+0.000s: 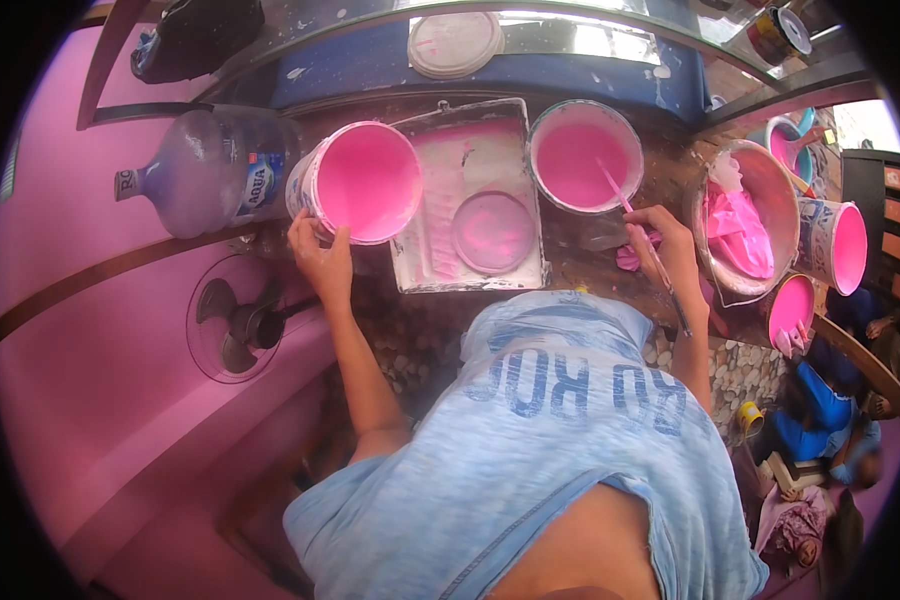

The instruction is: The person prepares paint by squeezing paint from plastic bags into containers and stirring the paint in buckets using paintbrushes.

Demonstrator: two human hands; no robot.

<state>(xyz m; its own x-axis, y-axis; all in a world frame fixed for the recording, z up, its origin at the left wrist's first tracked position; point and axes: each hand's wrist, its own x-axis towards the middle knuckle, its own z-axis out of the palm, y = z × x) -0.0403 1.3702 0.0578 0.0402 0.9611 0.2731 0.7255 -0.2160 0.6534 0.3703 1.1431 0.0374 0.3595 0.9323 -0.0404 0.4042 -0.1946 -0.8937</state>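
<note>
My left hand (pixel 322 257) grips the lower rim of a white paint bucket (pixel 300 188), which is tipped toward me with pink paint inside. My right hand (pixel 662 243) is closed around a thin stick (pixel 681 310). Its pink-coated upper end reaches into the pink paint (pixel 580 165) of a second white bucket (pixel 542 192). Whether that end carries bristles is hidden. Between the two buckets lies a paint-smeared roller tray (pixel 440 170), with a round lid (pixel 493 232) resting on it. Beside my right hand is a crumpled pink scrap (pixel 630 256).
A large clear water jug (pixel 200 170) lies on its side at left, above a fan (pixel 238 320). At right stand a basin (pixel 705 190) with a pink-stained bag, a tilted paint bucket (pixel 818 235) and a smaller pink tub (pixel 792 300). Other people (pixel 830 420) are at lower right.
</note>
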